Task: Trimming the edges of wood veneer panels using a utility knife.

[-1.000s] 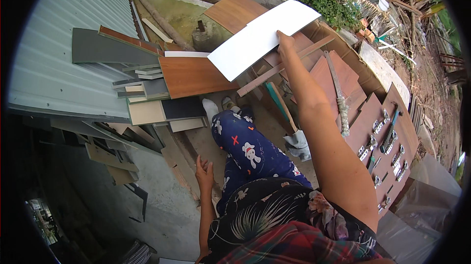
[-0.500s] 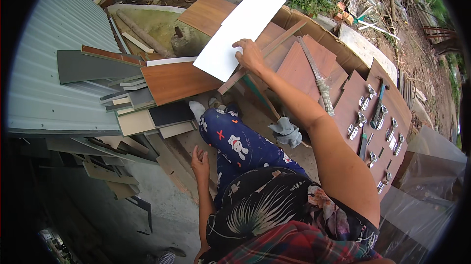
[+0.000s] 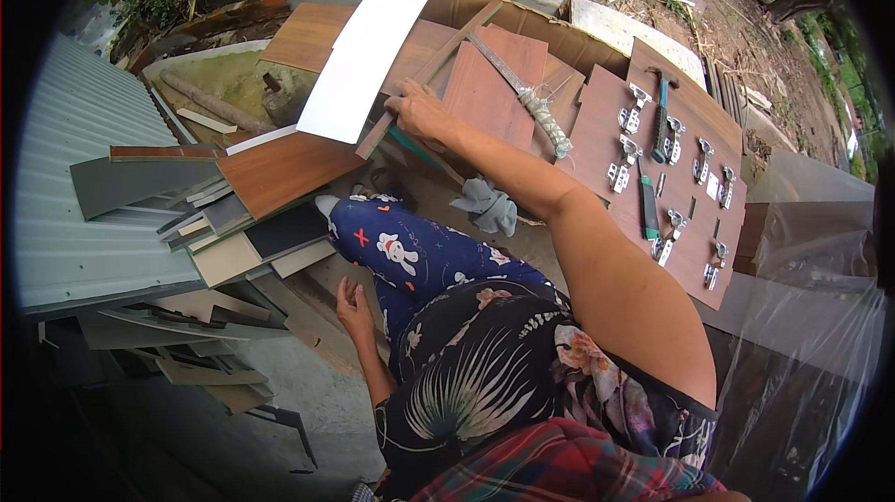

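Observation:
My right hand [image 3: 419,112] reaches forward, its fingers curled on the lower right edge of a long white panel [image 3: 368,50]. The panel lies slanted over brown wood-grain boards [image 3: 489,92], and a thin wooden slat [image 3: 438,59] runs right beside the hand. My left hand [image 3: 354,304] is down by my left side, fingers apart, resting on a board next to my leg in blue patterned trousers [image 3: 410,255]. It holds nothing.
Stacked panel offcuts [image 3: 238,213] and a corrugated metal sheet [image 3: 75,185] lie at the left. A long blade with a wrapped handle [image 3: 527,92], a grey cloth [image 3: 489,206], a hammer [image 3: 662,115] and several hinges [image 3: 623,171] on a brown board lie right. Clear plastic sheeting [image 3: 802,316] covers the far right.
My right arm has swung the white panel leftward and lowered it from held up in the air to lying over the brown boards. My left hand has stayed by my leg.

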{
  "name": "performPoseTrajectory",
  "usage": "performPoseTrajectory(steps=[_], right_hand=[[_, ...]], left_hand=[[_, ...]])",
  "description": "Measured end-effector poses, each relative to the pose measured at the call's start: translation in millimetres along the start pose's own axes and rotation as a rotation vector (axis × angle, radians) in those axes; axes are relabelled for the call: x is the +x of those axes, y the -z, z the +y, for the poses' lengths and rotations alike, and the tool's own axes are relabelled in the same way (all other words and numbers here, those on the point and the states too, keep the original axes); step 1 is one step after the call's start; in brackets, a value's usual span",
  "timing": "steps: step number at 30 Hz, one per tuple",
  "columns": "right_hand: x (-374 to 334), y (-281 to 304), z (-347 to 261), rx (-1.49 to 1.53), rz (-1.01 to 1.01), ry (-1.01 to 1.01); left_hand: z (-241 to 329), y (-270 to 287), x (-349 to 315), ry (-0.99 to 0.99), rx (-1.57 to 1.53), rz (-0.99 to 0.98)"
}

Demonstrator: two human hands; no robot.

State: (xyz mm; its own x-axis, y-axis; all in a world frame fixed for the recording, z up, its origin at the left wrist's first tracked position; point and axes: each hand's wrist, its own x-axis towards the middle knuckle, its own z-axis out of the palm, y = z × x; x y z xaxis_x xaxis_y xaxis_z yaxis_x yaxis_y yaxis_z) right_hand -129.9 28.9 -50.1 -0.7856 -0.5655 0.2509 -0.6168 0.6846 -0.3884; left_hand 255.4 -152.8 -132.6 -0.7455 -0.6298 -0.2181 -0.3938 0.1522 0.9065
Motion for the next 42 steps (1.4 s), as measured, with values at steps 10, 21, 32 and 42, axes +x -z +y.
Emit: performPoseTrajectory(steps=[10, 21, 32, 42], right_hand=[[-171.1, 163.3, 35.4, 0.056, 0.333, -0.41], [-357.3, 215.4, 86.0, -0.497, 0.19, -0.977], [-377.3, 212.5, 99.0, -0.544, 0.222, -0.992], [-351.7, 238.8, 71.1, -0.212, 0.492, -1.051]], left_hand=[[-12.2, 9.2, 16.0, -0.055, -0.035, 0.05], [-15.2, -2.5, 29.2, -0.038, -0.054, 0.033], [-28.9, 0.3, 14.1, -0.095, -0.162, 0.072], [-60.2, 14.5, -2.5, -0.014, -0.146, 0.115]])
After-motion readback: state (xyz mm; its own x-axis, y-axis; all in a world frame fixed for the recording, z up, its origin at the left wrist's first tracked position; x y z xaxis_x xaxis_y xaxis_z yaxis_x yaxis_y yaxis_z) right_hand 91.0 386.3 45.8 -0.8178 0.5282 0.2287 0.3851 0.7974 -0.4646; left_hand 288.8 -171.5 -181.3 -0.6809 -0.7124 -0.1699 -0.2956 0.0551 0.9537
